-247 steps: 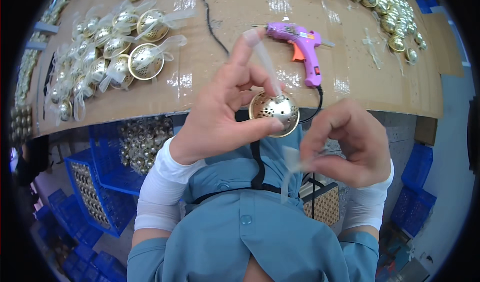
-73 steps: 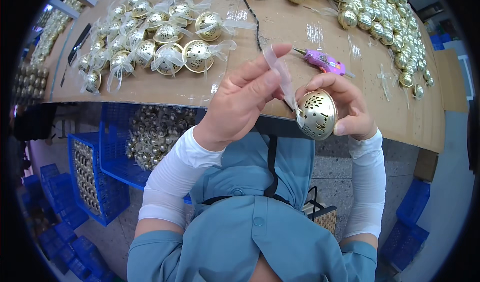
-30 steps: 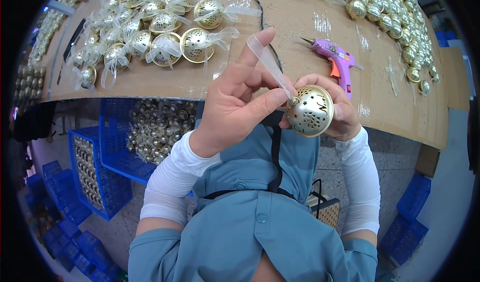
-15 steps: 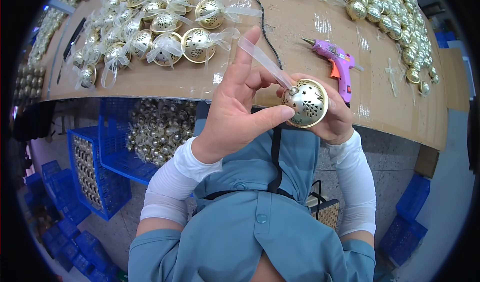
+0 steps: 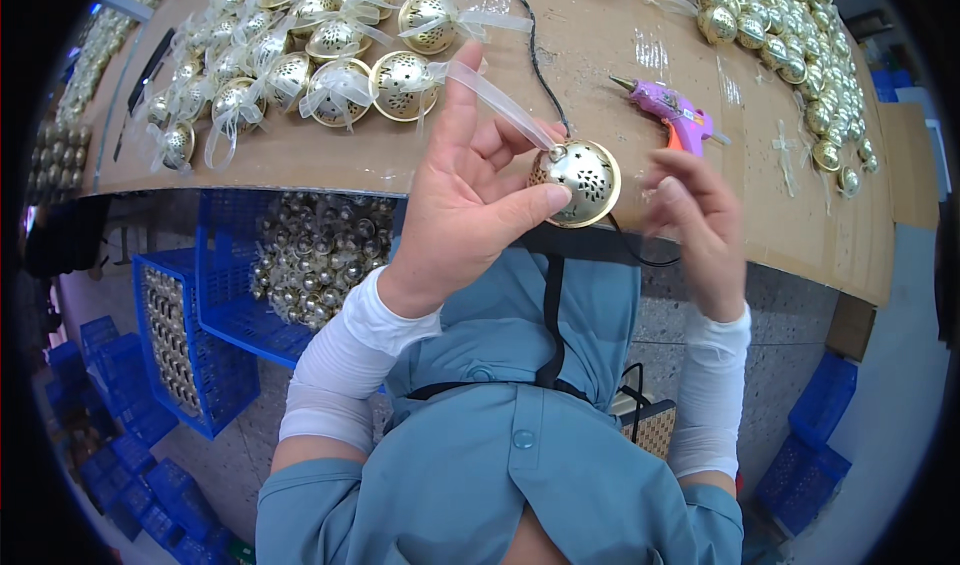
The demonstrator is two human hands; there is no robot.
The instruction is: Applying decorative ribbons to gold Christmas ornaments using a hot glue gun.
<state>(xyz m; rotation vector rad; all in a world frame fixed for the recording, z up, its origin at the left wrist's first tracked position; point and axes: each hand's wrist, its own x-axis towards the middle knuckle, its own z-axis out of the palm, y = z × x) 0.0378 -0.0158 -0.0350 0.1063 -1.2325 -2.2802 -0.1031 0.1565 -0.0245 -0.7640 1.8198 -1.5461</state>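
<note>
My left hand (image 5: pixel 465 190) grips a gold bell ornament (image 5: pixel 583 183) with star and tree cut-outs, its thumb on the dome and its rim turned to the right. A sheer white ribbon (image 5: pixel 505 105) runs from the ornament's top, stretched over the raised index finger. Apart from the ornament, to its right, hangs my right hand (image 5: pixel 700 225), its fingers curled and somewhat blurred; no object shows in it. Just beyond that hand, a purple hot glue gun (image 5: pixel 672 105) lies on the table, its orange trigger (image 5: pixel 674 140) partly showing and its handle hidden.
Several gold ornaments with ribbon bows (image 5: pixel 340 90) lie at the table's far left. Many plain ones (image 5: pixel 780 40) cover the far right. A black cord (image 5: pixel 535 50) crosses the cardboard-covered table (image 5: pixel 600 45). Below the left edge stand blue crates (image 5: pixel 225 295) of ornaments.
My right hand has let go of the ornament and moved right, toward the glue gun's handle. The left hand has shifted slightly left and up with the ornament and ribbon.
</note>
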